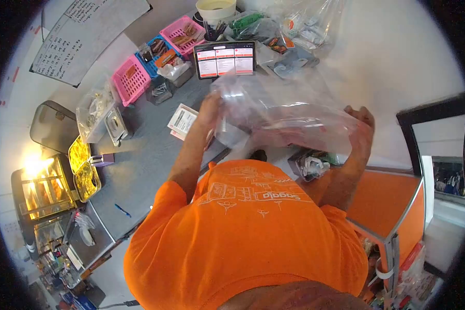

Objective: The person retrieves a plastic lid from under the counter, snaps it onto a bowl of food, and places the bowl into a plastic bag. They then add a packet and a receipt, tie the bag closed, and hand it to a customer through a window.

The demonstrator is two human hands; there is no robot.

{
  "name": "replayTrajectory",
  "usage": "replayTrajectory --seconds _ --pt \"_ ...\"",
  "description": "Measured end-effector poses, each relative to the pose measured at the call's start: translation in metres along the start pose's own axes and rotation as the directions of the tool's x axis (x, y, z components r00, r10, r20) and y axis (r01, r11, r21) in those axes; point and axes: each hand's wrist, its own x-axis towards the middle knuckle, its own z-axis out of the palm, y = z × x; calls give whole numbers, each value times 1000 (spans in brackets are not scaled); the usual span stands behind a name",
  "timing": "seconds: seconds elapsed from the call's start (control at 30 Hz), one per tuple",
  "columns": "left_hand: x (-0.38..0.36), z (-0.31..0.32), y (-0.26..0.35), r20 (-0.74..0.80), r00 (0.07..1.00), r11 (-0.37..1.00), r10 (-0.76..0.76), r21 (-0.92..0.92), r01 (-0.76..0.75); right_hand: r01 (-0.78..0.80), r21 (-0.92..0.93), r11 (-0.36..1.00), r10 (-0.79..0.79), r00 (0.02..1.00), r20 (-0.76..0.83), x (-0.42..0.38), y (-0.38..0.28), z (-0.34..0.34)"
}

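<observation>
A large clear plastic bag [289, 111] is stretched out in front of my chest, between my two hands. My left hand [210, 108] is closed on the bag's left side. At the opposite end, my right hand [362, 124] grips the bag with bent fingers. The film is creased and shiny, and the surface behind it shows through blurred. Just left of my left hand lies a small stack of printed paper slips [183, 121] on the grey counter [144, 139].
A tablet [225, 59] stands behind the bag. Pink baskets [131, 79] and a blue basket [152, 57] line the wall. A lit food warmer [44, 188] and a pan of yellow food [85, 181] are at left. An orange panel [387, 201] stands at right.
</observation>
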Motion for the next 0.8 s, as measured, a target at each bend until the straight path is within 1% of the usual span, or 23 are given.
replayTrajectory --seconds 0.03,0.07,0.1,0.13,0.17,0.2,0.23,0.27,0.3,0.33,0.37,0.43,0.47,0.5,0.53,0.57,0.6,0.63,0.67,0.7,0.73,0.77,0.8 --pt "6 -36 -3 30 999 1000 22 -20 -22 -85 -95 992 77 994 -79 -8 13 -2" --pt "1 -65 2 4 998 997 64 48 -64 -218 -180 959 181 963 -199 -10 41 -9" --pt "-25 -64 18 -53 998 997 42 72 -38 -352 -241 905 264 906 -330 -15 67 -12" --pt "-56 -61 31 -105 994 995 20 95 -10 -277 -288 917 170 923 -345 -22 91 6" --pt "-74 -69 30 -29 996 971 -86 223 90 -248 -110 962 200 923 -328 -30 123 29" --pt "-89 -82 26 31 980 918 -197 356 173 -218 73 973 230 922 -311 -39 155 51" --pt "-76 -133 -31 88 990 926 -111 370 71 -231 371 899 328 917 -225 -44 177 62" --pt "-61 -177 -77 380 902 856 -207 516 -21 -250 630 736 421 897 -136 -49 199 73" --pt "-105 -125 -66 183 951 946 -249 255 198 -272 766 582 483 874 -57 -47 213 81" --pt "-123 -110 -78 176 961 970 -211 159 184 -152 529 835 254 959 -125 -37 232 86" --pt "-134 -100 -84 172 969 983 -178 72 167 31 236 971 0 991 -132 -18 251 87" --pt "-158 -64 -67 -4 985 954 -173 247 168 119 333 935 29 914 -405 43 211 110" --pt "-159 -70 -74 57 986 944 -158 302 134 248 160 955 -106 796 -596 86 190 120" --pt "-161 -78 -81 111 983 931 -148 351 101 297 -50 954 -234 623 -746 128 168 130" --pt "-172 -73 -78 73 987 930 -144 351 110 311 -408 858 -512 580 -634 165 165 136" --pt "-187 -62 -68 31 991 930 -134 350 114 304 -707 639 -743 483 -464 202 162 141" --pt "-196 -57 -63 -11 993 931 -117 346 114 360 -625 692 -705 523 -479 229 143 153" --pt "-192 -81 -81 -10 992 953 -125 278 123 400 -492 774 -616 658 -433 246 129 162" --pt "-192 -93 -96 -178 975 956 -134 235 174 256 -561 787 -532 741 -410 261 137 159" --pt "-194 -111 -107 -120 989 949 -86 291 118 116 -637 762 -441 813 -380 277 146 156" --pt "-195 -130 -117 -60 997 939 -42 340 60 25 -610 792 -338 850 -404 286 160 154" --pt "-193 -130 -112 -70 997 944 -20 328 42 -72 -578 813 -224 878 -423 286 162 159" --pt "-191 -131 -108 -80 997 948 1 316 24 35 -590 807 -321 864 -388 281 165 159"
